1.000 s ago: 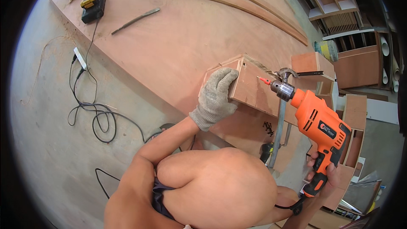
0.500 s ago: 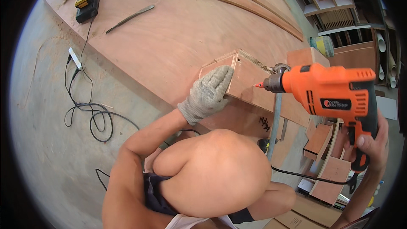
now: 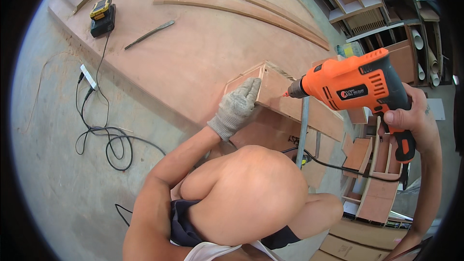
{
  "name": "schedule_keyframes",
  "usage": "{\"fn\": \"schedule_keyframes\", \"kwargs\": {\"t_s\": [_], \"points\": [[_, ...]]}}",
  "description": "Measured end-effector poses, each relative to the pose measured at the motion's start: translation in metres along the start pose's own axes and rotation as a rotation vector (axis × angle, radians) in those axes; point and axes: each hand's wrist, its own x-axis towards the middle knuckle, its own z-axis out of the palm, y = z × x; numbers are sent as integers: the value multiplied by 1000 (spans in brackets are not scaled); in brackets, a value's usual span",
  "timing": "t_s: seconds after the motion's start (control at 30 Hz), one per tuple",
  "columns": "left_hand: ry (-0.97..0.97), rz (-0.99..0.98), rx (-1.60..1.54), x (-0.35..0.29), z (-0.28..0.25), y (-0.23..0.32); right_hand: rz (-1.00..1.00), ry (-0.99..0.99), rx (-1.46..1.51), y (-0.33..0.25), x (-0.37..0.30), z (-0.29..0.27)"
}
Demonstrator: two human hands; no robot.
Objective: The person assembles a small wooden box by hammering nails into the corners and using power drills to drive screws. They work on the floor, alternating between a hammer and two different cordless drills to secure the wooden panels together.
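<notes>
While the person's bare right hand (image 3: 411,116) wraps around the handle of an orange drill (image 3: 338,82) at the right of the frame, the gloved left hand (image 3: 237,108) lies on the end of a wooden box (image 3: 275,87) in the middle, its fingers almost straight and close together. I see the drill's red tip (image 3: 285,95) point at the box's side, but can't tell if it touches. A thin metal tool (image 3: 150,35) lies on the big wooden board (image 3: 183,72) in the upper left.

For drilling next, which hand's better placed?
Right, likely: the bare right hand holds the orange-black drill, red bit toward the brown wooden box; the grey-gloved left hand touches that box.
</notes>
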Motion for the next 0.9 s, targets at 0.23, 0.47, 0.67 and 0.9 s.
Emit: {"fn": "schedule_keyframes", "kwargs": {"t_s": [0.23, 0.47, 0.67, 0.9], "points": [[-43, -64, -2, -2, 0, 3, -46, 48, 88, 10, -16, 13], [-81, -32, 5, 0, -5, 2, -63, 95, 155, 22, -17, 9], [-130, -69, 13, -2, -10, -2, -90, 70, 159, 22, -4, 10], [-149, -90, 12, -1, -6, 2, -66, 62, 165, 20, -4, 8]]}}
